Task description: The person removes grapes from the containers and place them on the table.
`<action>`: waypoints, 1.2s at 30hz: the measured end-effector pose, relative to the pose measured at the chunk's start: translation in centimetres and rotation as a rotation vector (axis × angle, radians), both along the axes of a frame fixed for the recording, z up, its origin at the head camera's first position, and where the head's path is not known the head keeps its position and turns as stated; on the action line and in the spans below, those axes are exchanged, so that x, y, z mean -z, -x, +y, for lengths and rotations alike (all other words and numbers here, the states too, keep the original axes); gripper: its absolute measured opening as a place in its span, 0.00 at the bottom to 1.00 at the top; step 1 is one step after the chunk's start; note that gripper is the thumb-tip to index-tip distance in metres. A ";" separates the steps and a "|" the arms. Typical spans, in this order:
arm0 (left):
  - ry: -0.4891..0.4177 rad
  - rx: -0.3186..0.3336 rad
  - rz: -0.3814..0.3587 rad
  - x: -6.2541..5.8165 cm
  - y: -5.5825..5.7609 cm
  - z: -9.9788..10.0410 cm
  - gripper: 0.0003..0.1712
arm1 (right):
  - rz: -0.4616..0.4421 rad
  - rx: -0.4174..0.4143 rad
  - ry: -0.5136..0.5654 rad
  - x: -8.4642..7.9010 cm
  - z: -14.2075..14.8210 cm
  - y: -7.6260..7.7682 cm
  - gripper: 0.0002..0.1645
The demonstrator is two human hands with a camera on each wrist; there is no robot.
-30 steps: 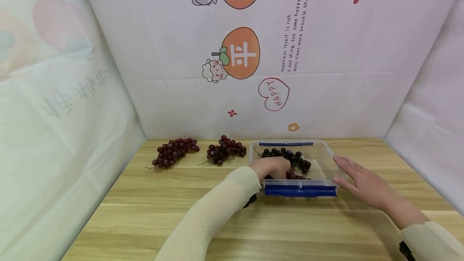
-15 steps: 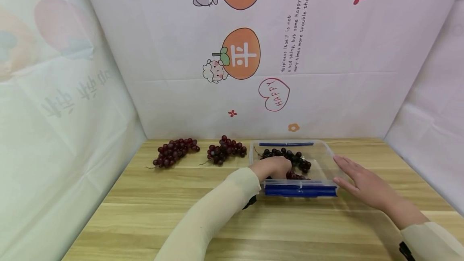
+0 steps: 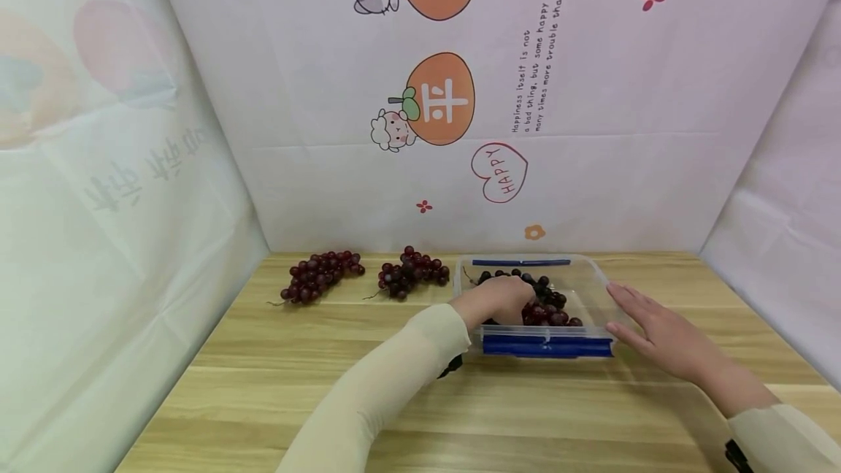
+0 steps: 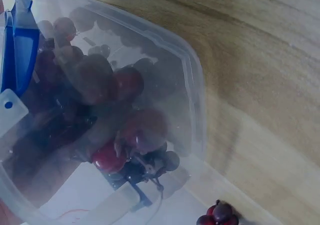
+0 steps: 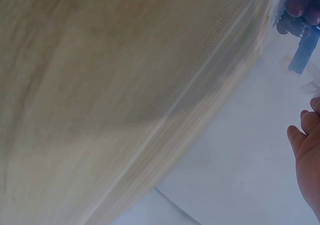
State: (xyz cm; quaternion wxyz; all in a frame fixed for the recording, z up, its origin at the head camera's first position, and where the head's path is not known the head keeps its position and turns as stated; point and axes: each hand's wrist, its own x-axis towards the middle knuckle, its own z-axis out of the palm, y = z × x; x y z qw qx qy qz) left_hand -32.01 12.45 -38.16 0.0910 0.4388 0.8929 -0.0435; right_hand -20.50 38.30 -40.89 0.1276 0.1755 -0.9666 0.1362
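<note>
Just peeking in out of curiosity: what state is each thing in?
Left hand: inside the box, fingertips hidden, grip unclear.
Right hand: fingers straight, against the box's right side.
Box: upright, open, no lid on.
Front clip: unfastened.
Black grapes: in the box, partly hidden.
Red grapes: in the box, partly hidden.
Left bunch: lying on the table.
Middle bunch: lying on the table.

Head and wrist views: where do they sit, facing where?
Head: on the head, facing forward-down at the container; left hand, right hand show.
Left wrist: on that wrist, facing grapes through the container wall; hand blurred.
Right wrist: on that wrist, facing mainly the table; hand at edge.
Wrist views share container and grapes.
</note>
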 end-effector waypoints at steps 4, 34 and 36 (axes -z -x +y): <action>0.047 0.039 0.121 -0.3 -0.4 0.1 0.10 | 0.004 -0.001 0.008 0.0 0.0 0.0 0.43; -0.293 0.296 1.026 -0.1 -0.9 -2.1 0.14 | 0.013 -0.007 0.014 0.2 0.0 0.1 0.42; -0.340 0.301 1.040 -0.1 -0.9 -2.1 0.14 | 0.015 -0.008 0.014 0.2 0.0 0.1 0.42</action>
